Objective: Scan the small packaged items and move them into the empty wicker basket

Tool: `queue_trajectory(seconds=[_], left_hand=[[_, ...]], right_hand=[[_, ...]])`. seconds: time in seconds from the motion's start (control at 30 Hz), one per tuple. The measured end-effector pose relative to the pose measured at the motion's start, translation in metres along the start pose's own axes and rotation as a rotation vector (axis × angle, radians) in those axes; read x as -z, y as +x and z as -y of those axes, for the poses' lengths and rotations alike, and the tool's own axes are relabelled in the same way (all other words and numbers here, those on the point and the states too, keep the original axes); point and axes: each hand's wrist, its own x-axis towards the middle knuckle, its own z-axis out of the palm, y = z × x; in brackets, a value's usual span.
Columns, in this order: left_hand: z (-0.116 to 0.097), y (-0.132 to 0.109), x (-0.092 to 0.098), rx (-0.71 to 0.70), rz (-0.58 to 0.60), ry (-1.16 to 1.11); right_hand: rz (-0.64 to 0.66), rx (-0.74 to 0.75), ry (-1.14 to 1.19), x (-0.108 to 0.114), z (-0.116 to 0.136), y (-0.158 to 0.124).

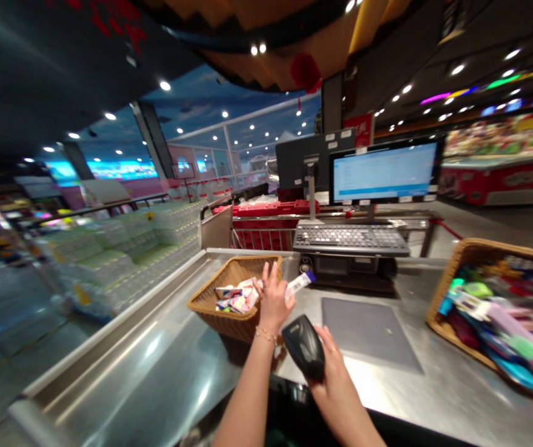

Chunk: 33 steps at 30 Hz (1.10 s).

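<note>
My right hand (334, 372) is wrapped round a black handheld barcode scanner (304, 347), held above the metal counter with its head tilted up and to the left. My left hand (273, 301), with a thin bracelet at the wrist, is over the right side of a small wicker basket (210, 304). Between its thumb and fingers sticks out a slim white package with a blue end (300, 284), pointing right; two other fingers are stretched upward. Several small coloured packets (238, 298) lie inside the basket, partly hidden by this hand.
A keyboard (350, 237) and a lit monitor (382, 174) stand at the back of the metal counter (154, 372). A grey mat (369, 329) lies before them. At right, a larger wicker basket (443, 298) holds many colourful goods. Behind is a shopping cart with red contents (266, 214).
</note>
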Motion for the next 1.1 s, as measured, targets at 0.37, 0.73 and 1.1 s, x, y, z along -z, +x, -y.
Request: queue_trajectory(seconds=[0.37, 0.73, 1.1], left_hand=[[-0.004, 0.004, 0.013, 0.001, -0.068, -0.013], [0.009, 0.005, 0.020, 0.030, -0.097, -0.001], [0.023, 0.000, 0.030, 0.076, -0.108, 0.033]], right_hand=[[-0.033, 0.042, 0.033, -0.009, -0.005, 0.002], [-0.030, 0.097, 0.042, -0.014, 0.002, 0.007], [-0.003, 0.123, 0.063, -0.022, 0.008, 0.009]])
